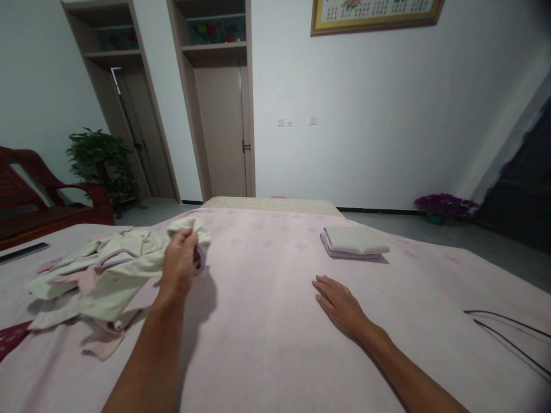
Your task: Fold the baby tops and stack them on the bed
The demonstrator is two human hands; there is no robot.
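Observation:
A heap of cream and pink clothes (pixel 124 281) lies crumpled on the left of the pink bedspread (pixel 267 332). My left hand (pixel 183 252) is closed around the edge of a cream garment (pixel 150 264) with purple trim, lifting that end a little off the bed. On the right, my right hand (pixel 338 301) rests palm down, fingers stretched out and nothing in them. Just beyond it sits a folded garment (pixel 353 241), cream on top with a purple layer beneath. How much of the heap belongs to the held garment cannot be told.
Dark cables (pixel 508 315) lie at the right edge of the bed. A long dark object (pixel 23 252) and a maroon cloth (pixel 15 338) are at the far left. Beyond stand a wooden bench (pixel 51 189), a leafy plant (pixel 101 160) and purple flowers (pixel 445 203).

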